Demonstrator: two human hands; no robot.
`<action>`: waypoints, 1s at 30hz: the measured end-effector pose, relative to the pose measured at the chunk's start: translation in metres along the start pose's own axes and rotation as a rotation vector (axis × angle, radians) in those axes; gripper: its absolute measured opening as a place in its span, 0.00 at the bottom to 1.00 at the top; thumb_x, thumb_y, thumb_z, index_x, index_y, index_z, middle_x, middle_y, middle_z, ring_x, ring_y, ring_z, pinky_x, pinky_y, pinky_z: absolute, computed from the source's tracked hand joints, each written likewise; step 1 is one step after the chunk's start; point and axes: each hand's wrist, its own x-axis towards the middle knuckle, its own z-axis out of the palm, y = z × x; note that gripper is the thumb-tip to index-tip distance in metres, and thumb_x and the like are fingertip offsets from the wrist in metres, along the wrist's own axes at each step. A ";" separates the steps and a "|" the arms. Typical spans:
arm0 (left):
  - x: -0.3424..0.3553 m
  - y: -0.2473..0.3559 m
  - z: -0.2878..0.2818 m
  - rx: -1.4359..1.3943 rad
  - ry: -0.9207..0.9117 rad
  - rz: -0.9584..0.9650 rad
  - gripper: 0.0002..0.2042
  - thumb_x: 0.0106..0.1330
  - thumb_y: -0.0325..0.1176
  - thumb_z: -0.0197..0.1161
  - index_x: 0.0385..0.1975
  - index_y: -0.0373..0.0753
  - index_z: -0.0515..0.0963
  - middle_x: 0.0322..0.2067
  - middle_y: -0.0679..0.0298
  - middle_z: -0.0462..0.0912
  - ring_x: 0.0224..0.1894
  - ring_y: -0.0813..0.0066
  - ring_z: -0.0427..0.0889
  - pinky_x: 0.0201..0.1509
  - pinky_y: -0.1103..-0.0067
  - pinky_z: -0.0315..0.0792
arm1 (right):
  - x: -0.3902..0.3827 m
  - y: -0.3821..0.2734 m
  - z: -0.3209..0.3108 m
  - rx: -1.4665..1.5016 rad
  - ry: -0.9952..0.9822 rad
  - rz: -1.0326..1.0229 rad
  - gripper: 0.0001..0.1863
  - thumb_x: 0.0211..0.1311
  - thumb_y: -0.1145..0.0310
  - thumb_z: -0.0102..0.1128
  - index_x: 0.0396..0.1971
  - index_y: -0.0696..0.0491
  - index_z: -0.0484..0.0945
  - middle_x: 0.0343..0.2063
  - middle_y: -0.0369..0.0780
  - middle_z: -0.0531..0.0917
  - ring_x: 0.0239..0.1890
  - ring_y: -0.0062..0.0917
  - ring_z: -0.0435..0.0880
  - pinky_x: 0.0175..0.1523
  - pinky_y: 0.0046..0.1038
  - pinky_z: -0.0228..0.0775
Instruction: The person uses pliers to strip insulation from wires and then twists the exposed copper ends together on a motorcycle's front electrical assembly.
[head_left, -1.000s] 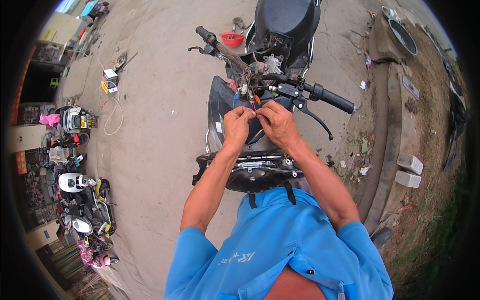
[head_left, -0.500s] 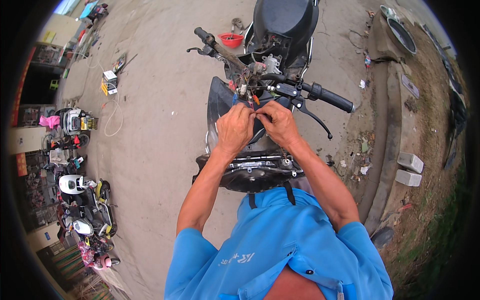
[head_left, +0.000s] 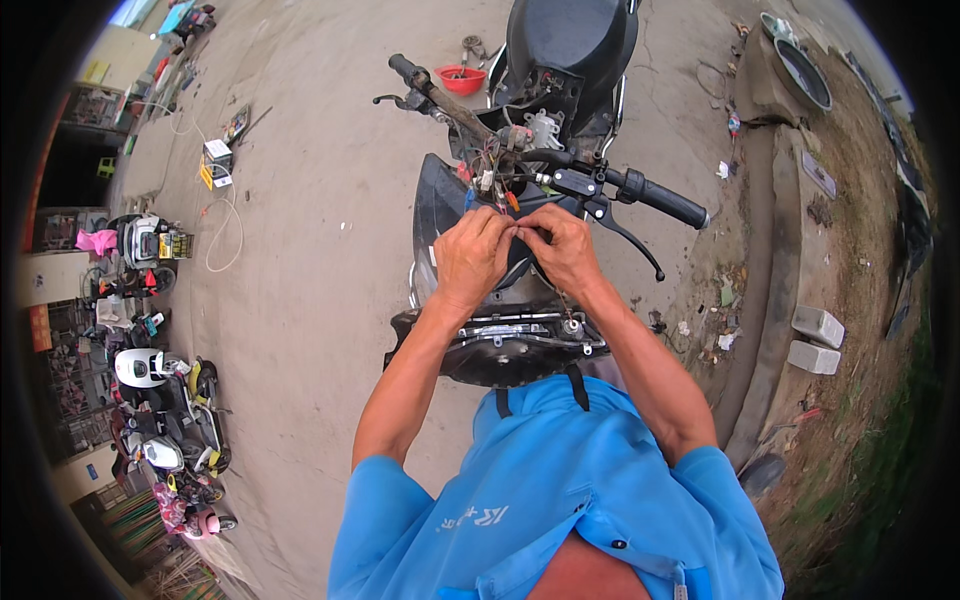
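Observation:
My left hand (head_left: 470, 255) and my right hand (head_left: 562, 248) meet fingertip to fingertip over the stripped front of a scooter. Both are closed in a pinch on a thin wire, mostly hidden by the fingers. Just beyond them a bundle of loose wires (head_left: 489, 180) hangs out at the handlebar stem, with an orange connector (head_left: 513, 201) and a blue connector (head_left: 469, 198). To the right runs the black handlebar grip (head_left: 672, 200) with its brake lever (head_left: 630, 240). Beneath my wrists, close to my body, lies the scooter's dark front light unit (head_left: 505, 355).
Ahead is the scooter's black seat (head_left: 572, 40), with a red bowl (head_left: 461, 82) on the ground beside it. A box-shaped battery (head_left: 217, 165) with a pale cable stands farther left. Parked scooters (head_left: 165, 400) line the left side. A concrete kerb (head_left: 775, 270) and white blocks (head_left: 818, 326) lie right.
Both pinching hands have barely shifted, with the fingertips slightly to the right of before. The scooter and wire bundle stay in place.

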 end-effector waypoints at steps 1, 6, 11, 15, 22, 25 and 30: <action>0.002 0.000 -0.001 0.091 -0.012 0.095 0.05 0.63 0.29 0.69 0.34 0.35 0.83 0.31 0.63 0.83 0.28 0.66 0.81 0.32 0.72 0.73 | 0.000 0.000 0.001 -0.001 -0.001 -0.002 0.07 0.59 0.74 0.69 0.36 0.59 0.86 0.33 0.44 0.85 0.34 0.38 0.86 0.40 0.32 0.77; 0.005 -0.016 0.018 -0.830 -0.218 -0.743 0.09 0.68 0.33 0.61 0.27 0.35 0.80 0.19 0.71 0.71 0.22 0.82 0.69 0.26 0.82 0.62 | -0.007 0.003 0.005 -0.079 0.051 -0.045 0.07 0.60 0.73 0.68 0.37 0.58 0.83 0.35 0.45 0.84 0.35 0.40 0.86 0.42 0.34 0.77; 0.008 -0.036 0.019 -1.255 -0.448 -1.124 0.08 0.69 0.30 0.63 0.30 0.33 0.82 0.25 0.69 0.79 0.24 0.85 0.67 0.29 0.84 0.61 | -0.011 -0.001 -0.006 -0.181 -0.037 -0.052 0.08 0.61 0.72 0.67 0.39 0.58 0.82 0.36 0.45 0.85 0.34 0.40 0.85 0.41 0.34 0.77; 0.010 -0.023 0.019 -0.716 -0.313 -0.644 0.08 0.70 0.27 0.62 0.41 0.30 0.82 0.30 0.66 0.83 0.30 0.82 0.72 0.38 0.81 0.69 | -0.012 -0.004 -0.013 0.051 -0.093 0.241 0.09 0.65 0.71 0.65 0.41 0.57 0.83 0.34 0.43 0.85 0.32 0.30 0.84 0.39 0.31 0.75; 0.010 -0.026 0.018 -0.694 -0.387 -0.399 0.13 0.68 0.23 0.63 0.52 0.32 0.81 0.43 0.62 0.87 0.40 0.80 0.80 0.47 0.78 0.74 | -0.014 0.018 -0.008 0.303 -0.090 0.281 0.11 0.68 0.70 0.62 0.44 0.60 0.81 0.35 0.40 0.87 0.38 0.19 0.83 0.46 0.25 0.75; 0.009 -0.025 0.018 -0.683 -0.391 -0.426 0.14 0.65 0.21 0.64 0.50 0.32 0.81 0.41 0.61 0.87 0.40 0.78 0.82 0.48 0.78 0.76 | -0.012 0.014 -0.010 0.277 -0.132 0.385 0.12 0.69 0.69 0.61 0.44 0.61 0.81 0.36 0.39 0.87 0.40 0.19 0.84 0.48 0.24 0.75; 0.013 -0.021 0.016 -0.655 -0.348 -0.426 0.13 0.63 0.20 0.66 0.48 0.31 0.82 0.36 0.62 0.87 0.36 0.78 0.82 0.44 0.79 0.77 | -0.008 0.020 -0.010 0.374 -0.121 0.416 0.13 0.69 0.65 0.62 0.41 0.61 0.82 0.32 0.35 0.85 0.36 0.15 0.80 0.43 0.22 0.72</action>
